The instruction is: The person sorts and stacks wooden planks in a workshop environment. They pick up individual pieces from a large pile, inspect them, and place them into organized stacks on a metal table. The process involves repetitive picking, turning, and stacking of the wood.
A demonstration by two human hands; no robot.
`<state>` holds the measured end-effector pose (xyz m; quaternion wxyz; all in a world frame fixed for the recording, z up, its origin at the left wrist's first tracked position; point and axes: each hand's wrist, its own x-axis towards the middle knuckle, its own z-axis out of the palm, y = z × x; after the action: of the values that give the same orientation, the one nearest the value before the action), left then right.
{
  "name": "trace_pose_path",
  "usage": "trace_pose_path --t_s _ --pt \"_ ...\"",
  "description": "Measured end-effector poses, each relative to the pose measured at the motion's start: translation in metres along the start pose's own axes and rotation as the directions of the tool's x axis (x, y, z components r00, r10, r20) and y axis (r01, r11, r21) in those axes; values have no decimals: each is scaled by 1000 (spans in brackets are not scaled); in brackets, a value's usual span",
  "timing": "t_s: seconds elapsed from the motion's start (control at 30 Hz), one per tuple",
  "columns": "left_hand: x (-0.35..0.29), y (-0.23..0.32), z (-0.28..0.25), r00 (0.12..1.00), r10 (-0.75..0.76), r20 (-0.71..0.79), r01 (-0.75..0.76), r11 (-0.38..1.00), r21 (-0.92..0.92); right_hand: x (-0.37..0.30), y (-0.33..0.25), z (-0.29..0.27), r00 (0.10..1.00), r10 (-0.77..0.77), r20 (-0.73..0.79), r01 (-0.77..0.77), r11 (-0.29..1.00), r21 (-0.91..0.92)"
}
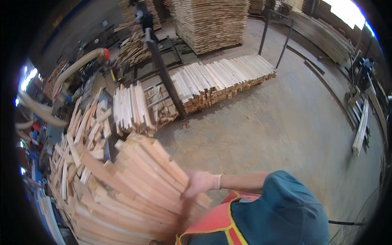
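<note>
My right hand (199,183), in a pale knit glove, is wrapped over the right edge of a bundle of long wooden slats (143,171). Its fingers curl down over the wood and are slightly blurred. The slats lie side by side in front of me, fanning away from my body. More slats (118,222) spread below them at the lower left. My left hand does not show. A red apron with yellow edging covers my front, by the near ends of the slats.
Loose offcuts (73,159) heap on the left, near a pale bent hose (77,65). Ahead, a long row of stacked slats (220,77) stands by upright metal posts (163,73). Behind rises a tall timber stack (208,24); a person (143,18) stands far left. Boards (361,126) lie right.
</note>
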<state>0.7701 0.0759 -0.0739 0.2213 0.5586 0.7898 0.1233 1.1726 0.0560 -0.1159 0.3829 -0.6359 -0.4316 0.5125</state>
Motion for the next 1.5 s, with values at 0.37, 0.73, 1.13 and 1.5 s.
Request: trace_pose_path --t_s 0.37,0.73,1.13,1.5 --pt "-8 333 244 613 788 -59 -584 401 -706 -19 163 -312 904 21 -427 155 914 375" --pt "-18 716 505 445 816 369 -494 568 -659 28 194 -667 758 215 -616 222 803 554" --pt "-185 1077 773 223 770 598 -658 571 -491 -13 369 -1074 580 364 -729 -80 916 393" --pt "-245 1207 1080 430 428 795 -310 897 -315 84 593 -1401 701 532 -475 -437 847 303"
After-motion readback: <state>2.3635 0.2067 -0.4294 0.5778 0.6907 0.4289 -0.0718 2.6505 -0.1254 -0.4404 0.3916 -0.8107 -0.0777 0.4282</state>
